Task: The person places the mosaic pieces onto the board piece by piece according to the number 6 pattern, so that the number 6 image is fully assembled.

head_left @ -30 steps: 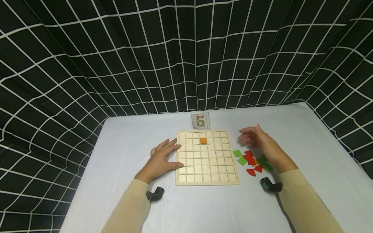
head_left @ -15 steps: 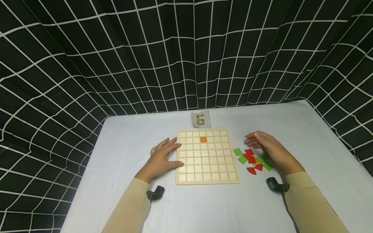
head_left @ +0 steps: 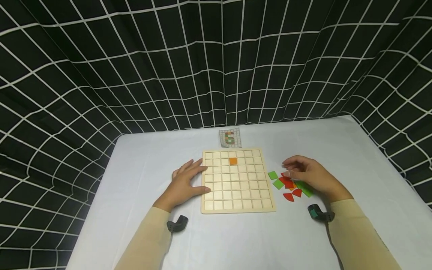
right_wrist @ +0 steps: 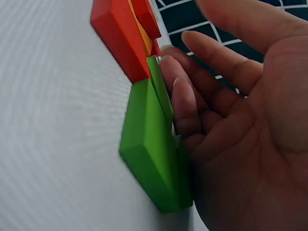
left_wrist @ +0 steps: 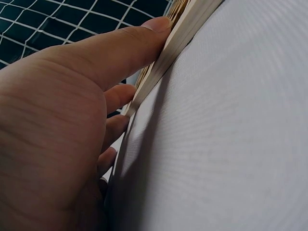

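A wooden grid board [head_left: 236,195] lies flat on the white-covered table, with one orange square tile [head_left: 233,161] in a cell of its upper part. My left hand [head_left: 183,187] rests at the board's left edge; in the left wrist view its thumb [left_wrist: 120,50] lies over the rim. At the right, my right hand [head_left: 312,176] hovers over a loose pile of tiles, fingers loosely bent, thumb tip over a red piece [head_left: 288,183]. Green tiles [right_wrist: 149,139] lie beside those fingers in the right wrist view, and nothing shows in its grasp. The hand partly hides the pile.
Behind the board lies a small gridded card [head_left: 230,138] with a coloured pattern. Red quarter-circle tiles [head_left: 288,197] and green squares [head_left: 272,175] lie between the board and my right hand. A dark curtain with white grid lines surrounds the table.
My right hand first drew back to the right, away from the board, then its thumb came down over the red tiles. My left hand stays at the board's edge.
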{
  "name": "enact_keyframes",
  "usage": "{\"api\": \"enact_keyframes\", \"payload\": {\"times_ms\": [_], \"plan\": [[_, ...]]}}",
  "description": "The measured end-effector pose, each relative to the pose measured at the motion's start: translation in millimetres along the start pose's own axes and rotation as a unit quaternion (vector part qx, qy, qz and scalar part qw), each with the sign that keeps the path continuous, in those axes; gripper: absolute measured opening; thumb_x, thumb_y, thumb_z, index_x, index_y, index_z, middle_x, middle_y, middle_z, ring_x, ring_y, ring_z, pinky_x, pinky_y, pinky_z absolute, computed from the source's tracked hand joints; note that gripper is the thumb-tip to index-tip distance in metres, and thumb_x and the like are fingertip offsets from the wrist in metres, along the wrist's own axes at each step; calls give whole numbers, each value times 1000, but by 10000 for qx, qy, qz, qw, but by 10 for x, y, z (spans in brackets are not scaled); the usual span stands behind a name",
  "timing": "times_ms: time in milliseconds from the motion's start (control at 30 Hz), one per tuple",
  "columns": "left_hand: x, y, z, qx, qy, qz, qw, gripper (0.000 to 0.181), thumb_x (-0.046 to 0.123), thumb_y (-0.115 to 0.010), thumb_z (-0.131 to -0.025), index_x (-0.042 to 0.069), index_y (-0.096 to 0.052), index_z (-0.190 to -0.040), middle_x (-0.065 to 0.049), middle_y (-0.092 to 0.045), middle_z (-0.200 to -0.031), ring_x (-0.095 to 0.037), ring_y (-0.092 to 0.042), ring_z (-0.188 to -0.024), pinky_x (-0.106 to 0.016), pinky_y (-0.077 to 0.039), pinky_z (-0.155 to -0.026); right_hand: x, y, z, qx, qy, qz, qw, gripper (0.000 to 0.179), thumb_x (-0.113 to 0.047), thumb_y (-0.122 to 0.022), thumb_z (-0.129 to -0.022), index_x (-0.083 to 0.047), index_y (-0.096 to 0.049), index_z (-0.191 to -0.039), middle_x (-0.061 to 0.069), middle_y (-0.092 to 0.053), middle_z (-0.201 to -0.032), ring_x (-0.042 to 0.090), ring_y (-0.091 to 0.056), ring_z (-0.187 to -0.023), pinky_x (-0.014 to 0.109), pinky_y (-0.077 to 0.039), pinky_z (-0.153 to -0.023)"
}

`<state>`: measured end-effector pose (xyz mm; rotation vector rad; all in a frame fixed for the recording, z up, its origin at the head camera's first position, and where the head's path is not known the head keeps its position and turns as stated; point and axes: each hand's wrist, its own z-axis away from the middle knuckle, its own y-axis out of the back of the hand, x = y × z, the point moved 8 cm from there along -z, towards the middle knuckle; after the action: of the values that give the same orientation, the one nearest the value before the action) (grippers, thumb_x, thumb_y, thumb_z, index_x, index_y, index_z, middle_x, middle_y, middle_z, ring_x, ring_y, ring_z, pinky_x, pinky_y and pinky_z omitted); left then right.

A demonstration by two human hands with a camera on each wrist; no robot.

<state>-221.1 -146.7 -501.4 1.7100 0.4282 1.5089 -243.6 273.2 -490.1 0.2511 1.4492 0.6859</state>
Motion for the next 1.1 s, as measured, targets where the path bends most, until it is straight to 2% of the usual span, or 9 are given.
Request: {"api": "enact_keyframes", "payload": {"times_ms": [67, 200, 300, 367, 600, 900, 1100], "plan": [[2, -3, -2, 2, -1, 0, 10000, 78, 47, -93, -88, 26, -62, -156, 9, -32, -175, -21, -13, -164, -53, -11, -123, -13, -11, 1, -76, 60, 131, 9999, 44, -26, -84, -98, -6, -71, -135, 14, -70, -131, 34, -61, -118, 35, -54, -97], [15, -3, 0, 19, -7, 5, 10000, 78, 46, -93, -87, 25, -62, -156, 8, -33, -175, -22, -14, -164, -54, -11, -123, -39, -22, 21, -279, 185, 395, 9987, 42, -20, -85, -96, -7, -72, -134, 15, -66, -137, 38, -56, -129, 58, -45, -112], [30, 3, 5, 29, -9, -3, 10000, 79, 46, -93, -87, 24, -62, -156, 7, -33, -175, -23, -14, -164, -54, -11, -123, -35, -14, 41, -415, 262, 478, 9977, 43, -18, -86, -95, -7, -72, -134, 17, -63, -141, 40, -51, -133, 64, -40, -114], [39, 7, 6, 39, -33, 2, 10000, 79, 45, -94, -87, 24, -62, -156, 6, -33, -175, -24, -14, -164, -55, -11, -123, -31, -9, 60, -521, 286, 493, 9970, 46, -20, -88, -93, -9, -71, -135, 15, -61, -142, 38, -50, -134, 61, -42, -113], [37, 12, 14, 50, -73, 35, 10000, 80, 46, -94, -86, 24, -62, -156, 7, -32, -175, -25, -14, -164, -56, -10, -123, -63, -23, 108, -854, 418, 564, 9939, 45, -19, -91, -89, -12, -74, -130, 7, -59, -137, 31, -49, -129, 39, -50, -102], [45, 15, 12, 35, -75, 49, 10000, 79, 46, -94, -87, 24, -62, -156, 7, -33, -175, -25, -14, -164, -57, -10, -123, -59, 1, 66, -439, 437, 831, 9946, 19, -11, -81, -98, -13, -77, -117, 4, -66, -119, 28, -57, -111, 33, -53, -90], [51, 11, 4, 34, -87, 50, 9999, 78, 45, -94, -87, 23, -62, -155, 5, -33, -175, -26, -14, -164, -59, -11, -123, -45, 9, 59, -265, 348, 828, 9956, 14, -11, -79, -100, -13, -76, -114, 6, -66, -112, 29, -57, -104, 35, -53, -86]]}}
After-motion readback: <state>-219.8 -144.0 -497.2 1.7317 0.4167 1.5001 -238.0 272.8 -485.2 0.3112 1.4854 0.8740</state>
